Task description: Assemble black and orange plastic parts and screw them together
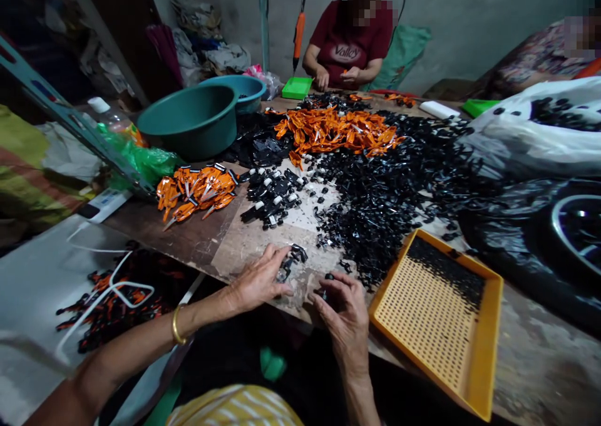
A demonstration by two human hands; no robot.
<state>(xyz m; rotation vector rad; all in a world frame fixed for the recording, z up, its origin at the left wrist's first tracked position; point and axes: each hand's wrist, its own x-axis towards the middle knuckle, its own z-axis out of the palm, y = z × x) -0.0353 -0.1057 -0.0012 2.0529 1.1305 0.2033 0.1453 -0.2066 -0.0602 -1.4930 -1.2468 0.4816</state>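
My left hand (260, 274) is near the table's front edge, its thumb and fingers closed on a small black plastic part (295, 258) with grey patches. To its right, my right hand (342, 307) pinches a small dark piece with a rounded black end (329, 277). The two hands are a short gap apart. Just beyond them lies a pile of black parts with white pieces (272, 194). A wide heap of small black parts (375, 207) spreads to the right of that pile.
A yellow perforated tray (432, 326) with tiny black pieces stands at right. Orange parts lie in a left pile (200, 191) and a far heap (335, 131). A green basin (188, 122) stands back left. Across the table sits a person in a maroon shirt (347, 44); another sits at far right.
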